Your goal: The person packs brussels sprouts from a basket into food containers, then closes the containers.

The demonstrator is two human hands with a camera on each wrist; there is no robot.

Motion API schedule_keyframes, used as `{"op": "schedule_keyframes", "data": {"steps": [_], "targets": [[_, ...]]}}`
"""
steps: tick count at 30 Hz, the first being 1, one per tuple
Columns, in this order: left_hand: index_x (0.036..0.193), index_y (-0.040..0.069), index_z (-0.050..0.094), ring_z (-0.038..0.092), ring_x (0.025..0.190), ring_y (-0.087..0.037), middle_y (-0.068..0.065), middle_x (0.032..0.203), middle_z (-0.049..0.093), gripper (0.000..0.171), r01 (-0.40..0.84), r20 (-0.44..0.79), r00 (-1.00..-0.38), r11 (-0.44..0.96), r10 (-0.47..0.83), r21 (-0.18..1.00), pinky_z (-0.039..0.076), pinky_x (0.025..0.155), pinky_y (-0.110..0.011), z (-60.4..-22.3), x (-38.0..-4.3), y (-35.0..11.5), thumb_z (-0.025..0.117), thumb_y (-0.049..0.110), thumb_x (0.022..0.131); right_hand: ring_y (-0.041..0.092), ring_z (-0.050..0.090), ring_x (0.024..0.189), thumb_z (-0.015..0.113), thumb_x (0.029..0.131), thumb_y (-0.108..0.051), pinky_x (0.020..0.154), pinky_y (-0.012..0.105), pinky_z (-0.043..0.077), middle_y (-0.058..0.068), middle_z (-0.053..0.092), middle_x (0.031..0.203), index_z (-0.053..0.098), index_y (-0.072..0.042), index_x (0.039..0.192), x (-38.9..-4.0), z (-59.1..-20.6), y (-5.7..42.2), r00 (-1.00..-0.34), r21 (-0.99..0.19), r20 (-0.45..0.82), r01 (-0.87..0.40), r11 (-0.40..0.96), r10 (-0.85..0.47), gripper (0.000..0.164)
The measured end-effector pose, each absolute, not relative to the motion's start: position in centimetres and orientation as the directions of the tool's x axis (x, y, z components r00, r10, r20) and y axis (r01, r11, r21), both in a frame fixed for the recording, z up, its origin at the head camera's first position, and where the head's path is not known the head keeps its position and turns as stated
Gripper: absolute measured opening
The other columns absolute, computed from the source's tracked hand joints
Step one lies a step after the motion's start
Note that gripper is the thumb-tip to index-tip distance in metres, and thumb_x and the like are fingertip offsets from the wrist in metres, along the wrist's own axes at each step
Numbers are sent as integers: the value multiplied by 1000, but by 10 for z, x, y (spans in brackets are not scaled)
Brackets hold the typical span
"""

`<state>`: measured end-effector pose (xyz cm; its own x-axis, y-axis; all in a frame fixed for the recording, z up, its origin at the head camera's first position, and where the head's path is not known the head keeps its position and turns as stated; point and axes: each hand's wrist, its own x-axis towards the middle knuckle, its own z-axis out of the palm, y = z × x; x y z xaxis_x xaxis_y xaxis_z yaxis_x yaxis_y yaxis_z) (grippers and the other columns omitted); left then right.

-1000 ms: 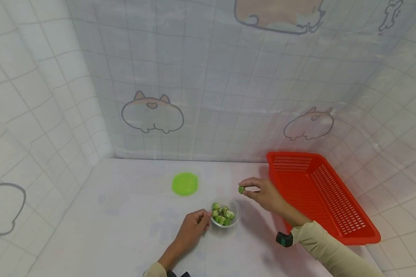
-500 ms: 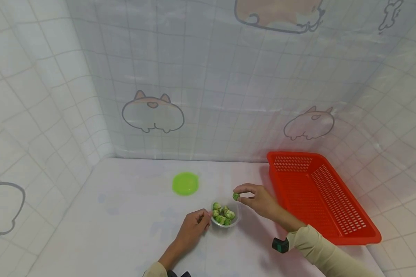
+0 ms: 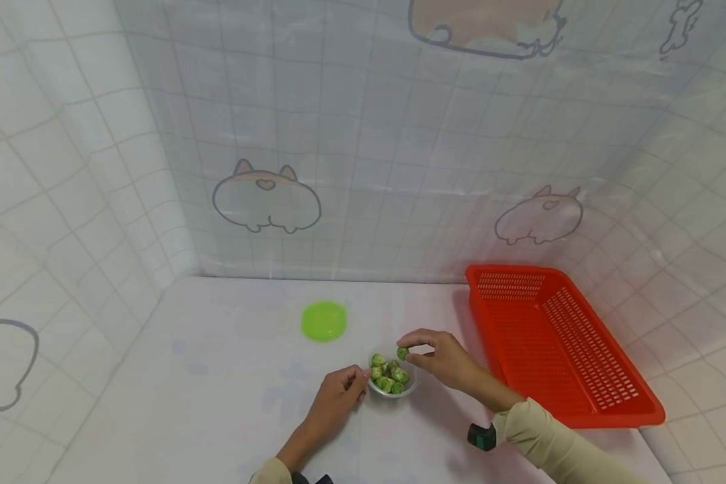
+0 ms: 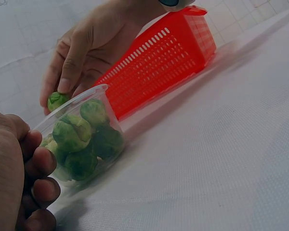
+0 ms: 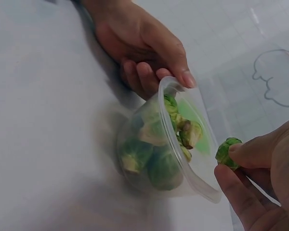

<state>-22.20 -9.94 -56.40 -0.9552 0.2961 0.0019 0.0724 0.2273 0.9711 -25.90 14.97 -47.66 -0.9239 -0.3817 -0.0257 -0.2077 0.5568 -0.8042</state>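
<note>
A clear plastic bowl (image 5: pixel 149 130) holding several Brussels sprouts (image 3: pixel 386 383) stands on the table. My left hand (image 3: pixel 337 402) pinches its rim on the left side, thumb over the edge and fingers curled beneath, as the right wrist view shows. Between the thumb and fingertips of my right hand (image 3: pixel 444 359) is a single Brussels sprout (image 5: pixel 228 153). That sprout is just above the bowl's far right rim in the head view, apart from the other sprouts.
A red perforated basket (image 3: pixel 520 343) stands on the right, against the wall side. Behind the bowl and to its left lies a bright green round lid (image 3: pixel 323 321). Patterned sheeting (image 3: pixel 363 154) rises at the back and both sides of the white table (image 3: pixel 218 390).
My right hand has carried the pinched Brussels sprout left and toward me, from beside the basket to over the bowl's rim. The left hand and bowl have stayed in place.
</note>
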Motion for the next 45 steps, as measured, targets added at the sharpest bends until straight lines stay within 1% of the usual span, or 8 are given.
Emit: {"op": "schedule_keyframes", "data": {"steps": [4, 9, 15, 20, 29, 33, 37, 45], "targets": [[77, 19, 61, 51, 59, -11, 3, 66, 58, 41, 77, 7, -954, 222, 301, 972, 43, 61, -26, -564, -223, -100, 52, 48, 103, 22, 65, 111, 74, 91, -5, 85, 34, 57, -4, 71, 114, 75, -23, 111, -258, -478, 145, -923, -801, -10, -222, 555, -384, 27], [78, 16, 62, 50, 59, -11, 3, 66, 58, 42, 79, 11, -953, 215, 303, 973, 43, 61, -26, -565, -224, -101, 52, 49, 103, 23, 65, 112, 75, 90, -5, 85, 36, 57, -3, 71, 115, 75, -17, 112, -257, -481, 140, -915, -806, -5, -235, 543, -403, 25], [77, 18, 61, 50, 60, -11, 2, 66, 58, 41, 77, 7, -953, 217, 304, 973, 43, 61, -27, -564, -226, -102, 52, 47, 104, 23, 65, 113, 75, 90, -6, 85, 37, 57, -1, 71, 116, 74, -11, 113, -257, -484, 135, -908, -819, -18, -227, 527, -419, 23], [76, 19, 61, 50, 60, -12, 3, 65, 58, 42, 76, 6, -954, 225, 299, 971, 43, 61, -27, -565, -226, -102, 52, 49, 103, 21, 66, 111, 76, 90, -6, 84, 37, 57, -3, 71, 115, 75, -14, 112, -257, -488, 132, -901, -813, -7, -248, 527, -434, 23], [76, 17, 61, 51, 60, -13, 1, 65, 58, 44, 77, 7, -954, 223, 300, 972, 43, 62, -27, -568, -226, -101, 51, 49, 104, 16, 66, 110, 76, 89, -5, 82, 31, 57, -9, 70, 116, 75, -21, 112, -257, -493, 130, -892, -785, 5, -283, 550, -452, 28], [76, 17, 61, 51, 60, -13, 1, 66, 58, 43, 77, 6, -954, 225, 300, 971, 43, 62, -27, -568, -225, -101, 51, 48, 104, 13, 65, 111, 76, 89, -5, 82, 29, 57, -11, 69, 116, 75, -21, 113, -256, -493, 129, -887, -782, -3, -286, 554, -462, 29], [76, 18, 61, 50, 60, -11, 1, 66, 58, 41, 78, 8, -956, 228, 294, 970, 42, 61, -26, -567, -223, -100, 52, 47, 104, 15, 65, 112, 76, 89, -2, 82, 28, 57, -9, 69, 117, 75, -19, 114, -254, -492, 127, -877, -786, -7, -292, 545, -480, 30], [75, 16, 60, 49, 60, -10, 1, 64, 57, 41, 90, 23, -958, 226, 285, 970, 41, 60, -26, -565, -220, -96, 52, 43, 105, 15, 64, 113, 75, 88, 2, 82, 25, 56, -7, 69, 119, 74, -17, 113, -252, -493, 126, -870, -796, -5, -295, 529, -493, 32]]}}
